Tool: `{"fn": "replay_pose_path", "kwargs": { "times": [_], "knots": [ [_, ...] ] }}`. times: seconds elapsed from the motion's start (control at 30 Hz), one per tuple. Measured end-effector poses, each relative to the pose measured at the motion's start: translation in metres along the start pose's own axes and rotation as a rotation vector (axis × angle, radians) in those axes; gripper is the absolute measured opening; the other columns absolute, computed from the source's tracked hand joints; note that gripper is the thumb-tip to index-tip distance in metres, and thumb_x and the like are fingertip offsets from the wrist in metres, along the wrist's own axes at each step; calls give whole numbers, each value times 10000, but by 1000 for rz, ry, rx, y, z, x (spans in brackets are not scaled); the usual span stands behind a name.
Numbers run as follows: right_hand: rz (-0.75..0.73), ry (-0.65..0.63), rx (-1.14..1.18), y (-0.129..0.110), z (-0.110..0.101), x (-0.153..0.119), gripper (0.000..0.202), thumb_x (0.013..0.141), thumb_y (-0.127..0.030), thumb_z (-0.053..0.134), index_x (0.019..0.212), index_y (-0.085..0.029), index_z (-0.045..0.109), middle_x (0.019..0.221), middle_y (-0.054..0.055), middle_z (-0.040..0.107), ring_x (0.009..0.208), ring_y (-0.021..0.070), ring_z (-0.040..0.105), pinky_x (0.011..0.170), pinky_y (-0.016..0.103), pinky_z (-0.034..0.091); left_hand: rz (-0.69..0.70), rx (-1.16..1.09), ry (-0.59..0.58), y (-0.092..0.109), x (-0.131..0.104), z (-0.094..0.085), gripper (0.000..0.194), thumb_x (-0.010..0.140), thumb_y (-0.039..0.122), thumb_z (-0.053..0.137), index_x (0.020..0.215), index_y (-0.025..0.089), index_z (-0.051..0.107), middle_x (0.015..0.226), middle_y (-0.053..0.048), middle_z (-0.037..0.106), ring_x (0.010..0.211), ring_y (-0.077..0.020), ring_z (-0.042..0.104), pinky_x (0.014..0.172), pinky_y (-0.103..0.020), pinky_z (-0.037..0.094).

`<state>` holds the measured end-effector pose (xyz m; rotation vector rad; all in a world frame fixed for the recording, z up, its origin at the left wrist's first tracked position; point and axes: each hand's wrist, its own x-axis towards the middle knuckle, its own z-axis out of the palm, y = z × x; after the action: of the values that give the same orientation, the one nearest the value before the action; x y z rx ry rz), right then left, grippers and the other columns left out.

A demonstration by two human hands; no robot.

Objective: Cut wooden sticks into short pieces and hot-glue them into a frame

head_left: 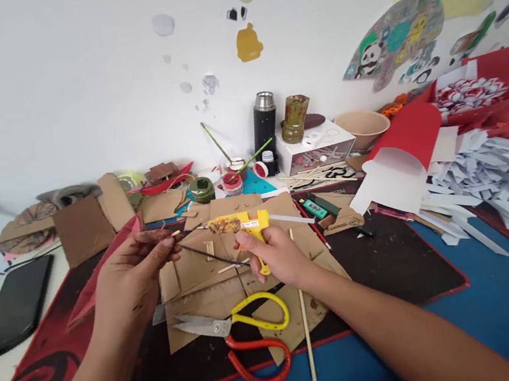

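Observation:
My right hand (pixel 279 257) grips a yellow hot glue gun (pixel 227 224) by its handle, with a clear glue stick (pixel 291 218) poking out of the back. The gun's body is smeared brown, and its nozzle points left. Between the fingertips of my left hand (pixel 134 274) is a small wooden stick (pixel 176 233), its pale end close to the nozzle; whether the two touch I cannot tell. Below both hands lie cardboard sheets (pixel 186 335) and scissors (pixel 220 328) with one yellow and one red handle. The gun's black cord (pixel 209 253) runs beneath it.
A long wooden stick (pixel 307 339) lies by my right forearm. Paint jars (pixel 202 190), a black thermos (pixel 265 121) and a white box (pixel 317 152) line the wall. Cut paper strips (pixel 502 173) are heaped right. A phone (pixel 12 309) rests at the left.

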<state>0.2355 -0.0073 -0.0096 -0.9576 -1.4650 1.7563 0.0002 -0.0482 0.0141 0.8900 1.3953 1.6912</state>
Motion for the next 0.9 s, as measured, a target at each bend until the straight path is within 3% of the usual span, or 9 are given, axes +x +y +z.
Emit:
{"fn": "replay_pose_path", "kwargs": {
  "times": [0.43,0.9],
  "knots": [
    [8,-23,-10,0,3,-4,619,874,-830,641,876,-211,611,455,-79,523,358,111,487,408,232,371,-88,61,-48,-5,-3,4,457,498,426,1046,832,181,852,871,-75,832,709,-158,728,670,-257,629],
    [26,5,6,-4,3,-7,624,862,-843,634,810,-223,583,436,-74,503,338,109,478,383,235,327,-2,260,-82,-1,-9,1,414,660,501,968,849,171,806,844,-83,822,712,-192,715,701,-324,598]
  ]
}}
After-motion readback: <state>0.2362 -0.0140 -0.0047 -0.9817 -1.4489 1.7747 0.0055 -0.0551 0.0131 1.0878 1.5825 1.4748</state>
